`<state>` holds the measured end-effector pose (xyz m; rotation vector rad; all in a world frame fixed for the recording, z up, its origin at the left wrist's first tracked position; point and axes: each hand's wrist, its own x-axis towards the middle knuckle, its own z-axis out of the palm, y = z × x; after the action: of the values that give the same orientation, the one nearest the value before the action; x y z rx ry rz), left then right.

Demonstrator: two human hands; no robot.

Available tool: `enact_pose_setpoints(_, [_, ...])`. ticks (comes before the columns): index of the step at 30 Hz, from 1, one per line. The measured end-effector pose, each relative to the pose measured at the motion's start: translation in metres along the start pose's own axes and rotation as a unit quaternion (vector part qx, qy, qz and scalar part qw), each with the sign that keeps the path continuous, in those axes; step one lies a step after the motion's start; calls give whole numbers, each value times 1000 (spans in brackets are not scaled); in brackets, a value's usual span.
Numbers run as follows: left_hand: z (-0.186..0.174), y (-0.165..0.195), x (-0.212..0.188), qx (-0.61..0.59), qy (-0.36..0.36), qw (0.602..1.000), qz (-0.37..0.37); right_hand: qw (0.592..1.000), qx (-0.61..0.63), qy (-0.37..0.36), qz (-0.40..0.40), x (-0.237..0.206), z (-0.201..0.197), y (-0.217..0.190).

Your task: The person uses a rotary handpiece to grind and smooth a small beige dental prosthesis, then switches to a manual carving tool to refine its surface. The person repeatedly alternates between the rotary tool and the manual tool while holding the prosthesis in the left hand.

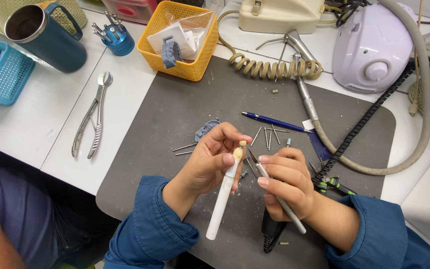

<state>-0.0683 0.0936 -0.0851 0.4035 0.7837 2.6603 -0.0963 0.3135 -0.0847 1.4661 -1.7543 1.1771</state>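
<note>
Left hand [214,162] holds smooth white rod [223,197]; right hand [287,182] slim metal blade [267,182].

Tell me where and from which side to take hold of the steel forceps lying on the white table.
Take the forceps by the two long handles, coming from above at their lower half. They lie flat, jaws pointing up toward the blue mug, handles slightly spread and bare table on both sides, so a grip there looks unobstructed.

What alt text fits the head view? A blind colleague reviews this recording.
A left hand holds a white stick tipped with a small cream piece, while the right hand points a thin metal tool at it, above a grey mat strewn with burs, a blue pen and pliers.
</note>
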Motion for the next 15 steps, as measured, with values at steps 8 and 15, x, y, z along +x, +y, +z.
enact_pose_setpoints(8, [1,-5,1,-6,-1,1000,2,1000,-17,-8,-2,1,-3,-1])
enact_pose_setpoints(15, [3,-6,-1,-8,4,1000,2,1000,-20,-8,6,1,-2,-5])
